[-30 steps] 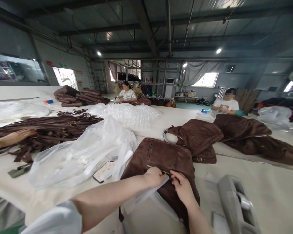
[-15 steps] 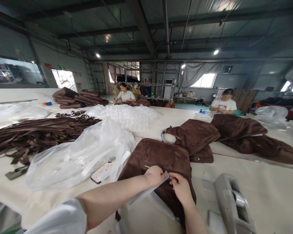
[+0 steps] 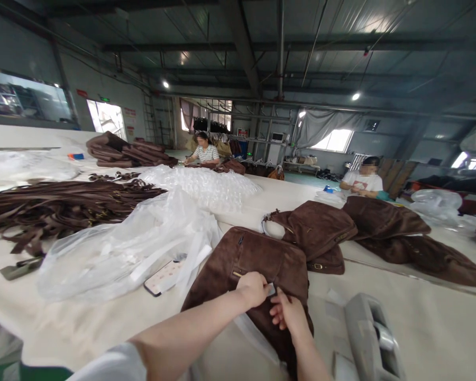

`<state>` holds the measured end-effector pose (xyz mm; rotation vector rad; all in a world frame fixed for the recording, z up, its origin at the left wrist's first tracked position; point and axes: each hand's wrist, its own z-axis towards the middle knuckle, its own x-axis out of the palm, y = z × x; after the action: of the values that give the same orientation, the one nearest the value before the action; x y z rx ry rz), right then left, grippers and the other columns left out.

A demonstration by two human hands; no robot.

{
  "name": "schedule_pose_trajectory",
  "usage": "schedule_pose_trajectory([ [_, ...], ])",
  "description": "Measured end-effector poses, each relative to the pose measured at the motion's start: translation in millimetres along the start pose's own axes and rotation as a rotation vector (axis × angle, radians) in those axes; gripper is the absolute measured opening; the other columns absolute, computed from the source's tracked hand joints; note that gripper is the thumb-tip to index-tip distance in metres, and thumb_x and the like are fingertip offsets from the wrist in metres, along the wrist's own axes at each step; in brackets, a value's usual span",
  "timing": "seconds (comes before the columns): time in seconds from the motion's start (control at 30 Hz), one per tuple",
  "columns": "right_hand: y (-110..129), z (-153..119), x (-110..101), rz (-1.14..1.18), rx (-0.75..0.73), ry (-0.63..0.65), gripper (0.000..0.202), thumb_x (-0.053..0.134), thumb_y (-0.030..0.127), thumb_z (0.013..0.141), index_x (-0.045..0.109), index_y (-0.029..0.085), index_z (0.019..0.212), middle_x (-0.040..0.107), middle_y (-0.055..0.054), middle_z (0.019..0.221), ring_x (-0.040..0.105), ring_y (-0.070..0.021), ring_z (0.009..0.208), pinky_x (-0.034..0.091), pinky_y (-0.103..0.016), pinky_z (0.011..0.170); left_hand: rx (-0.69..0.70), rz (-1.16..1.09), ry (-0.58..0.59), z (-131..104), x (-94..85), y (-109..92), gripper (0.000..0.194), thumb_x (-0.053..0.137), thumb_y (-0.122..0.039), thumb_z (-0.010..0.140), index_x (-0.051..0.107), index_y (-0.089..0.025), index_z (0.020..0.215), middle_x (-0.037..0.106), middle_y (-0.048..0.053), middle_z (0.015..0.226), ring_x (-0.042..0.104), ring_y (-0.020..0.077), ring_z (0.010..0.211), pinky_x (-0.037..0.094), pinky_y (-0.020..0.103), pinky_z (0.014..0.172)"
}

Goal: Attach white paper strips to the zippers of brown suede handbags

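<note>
Head view: a brown bag [image 3: 280,262] lies on the worktop [image 3: 440,328] beneath both hands. The left hand [image 3: 254,289] is closed, pinching a pale strip [image 3: 271,289]; the right hand [image 3: 291,312], fingers parted and half curled, shows no grip just beside it. The step in hand appears to be working the strip at the bag's front; the next move probably calls for a steady left pinch.

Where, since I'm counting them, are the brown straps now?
In the head view, the pile of brown straps lies on the table at far left, next to the crumpled translucent plastic, which separates it from the nearest brown bag.
</note>
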<state>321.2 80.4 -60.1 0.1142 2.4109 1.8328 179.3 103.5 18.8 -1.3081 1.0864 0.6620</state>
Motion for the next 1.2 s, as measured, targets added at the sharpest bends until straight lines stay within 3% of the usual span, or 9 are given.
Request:
schedule_pose_trajectory([
  [0.2,0.2,-4.1,21.0,0.029,0.012,0.044,0.041,0.062,0.056,0.067,0.057,0.016,0.061,0.061,-0.004,0.051,0.045,-0.0072,0.032,0.023,-0.016,0.029,-0.007,-0.064,-0.031,-4.8,6.9,10.3,0.022,0.055,-0.032,0.079,0.075,-0.023,0.084,0.072,0.005,0.084,0.066,0.0201,0.082,0.048,0.026,0.073],
  [0.4,3.7,-8.0,23.9,0.041,-0.042,0.083,0.041,0.067,0.056,0.064,0.06,0.015,0.065,0.063,-0.003,0.059,0.046,-0.007,0.038,0.025,-0.017,0.032,0.012,-0.126,-0.133,-7.9,19.3,24.9,0.023,0.049,-0.03,0.084,0.071,-0.023,0.085,0.069,0.004,0.093,0.063,0.0187,0.085,0.047,0.027,0.076],
  [0.57,-0.7,-4.7,30.5,0.002,-0.048,0.05,0.043,0.065,0.058,0.064,0.057,0.016,0.057,0.053,0.001,0.045,0.038,-0.0062,0.032,0.021,-0.019,0.031,0.188,-0.036,-0.235,-15.9,28.2,35.3,0.022,0.045,-0.023,0.088,0.066,-0.018,0.083,0.063,0.006,0.09,0.059,0.0178,0.085,0.047,0.028,0.079],
  [0.7,-3.2,-2.2,37.7,-0.004,-0.038,-0.008,0.043,0.065,0.056,0.063,0.048,0.019,0.049,0.042,0.005,0.038,0.027,-0.0041,0.03,0.013,-0.02,0.032,0.373,0.118,-0.242,-26.9,33.6,39.5,0.021,0.042,-0.02,0.09,0.062,-0.014,0.093,0.059,0.009,0.096,0.056,0.0216,0.092,0.047,0.033,0.082],
  [0.8,-1.9,-3.9,39.6,0.01,-0.033,-0.029,0.043,0.067,0.055,0.061,0.045,0.02,0.048,0.042,0.005,0.039,0.026,-0.0041,0.032,0.012,-0.02,0.033,0.424,0.205,-0.232,-34.1,37.3,40.5,0.022,0.044,-0.018,0.09,0.059,-0.011,0.104,0.058,0.012,0.1,0.054,0.0238,0.093,0.048,0.035,0.076],
  [0.93,0.5,-9.6,39.5,0.045,-0.044,-0.013,0.046,0.061,0.062,0.067,0.05,0.019,0.054,0.045,0.004,0.044,0.027,-0.0047,0.033,0.011,-0.021,0.034,0.458,0.271,-0.227,-39.3,41.9,39.6,0.023,0.041,-0.016,0.091,0.06,-0.01,0.103,0.058,0.014,0.099,0.054,0.0248,0.094,0.048,0.035,0.072],
  [1.07,0.6,-12.8,41.2,-0.005,-0.09,-0.034,0.052,0.063,0.066,0.066,0.044,0.02,0.05,0.036,0.007,0.039,0.024,-0.005,0.034,0.012,-0.022,0.035,0.441,0.232,-0.229,-40.0,42.4,40.1,0.027,0.04,-0.015,0.091,0.057,-0.01,0.111,0.058,0.014,0.102,0.054,0.0252,0.095,0.048,0.036,0.075],
  [1.2,1.3,-14.1,44.8,-0.052,-0.135,-0.026,0.054,0.062,0.068,0.067,0.044,0.021,0.049,0.036,0.007,0.036,0.023,-0.005,0.031,0.013,-0.023,0.035,0.194,-0.052,-0.177,-33.6,32.6,45.3,0.026,0.044,-0.013,0.085,0.058,-0.015,0.107,0.06,0.01,0.104,0.059,0.0217,0.091,0.048,0.033,0.08],
])
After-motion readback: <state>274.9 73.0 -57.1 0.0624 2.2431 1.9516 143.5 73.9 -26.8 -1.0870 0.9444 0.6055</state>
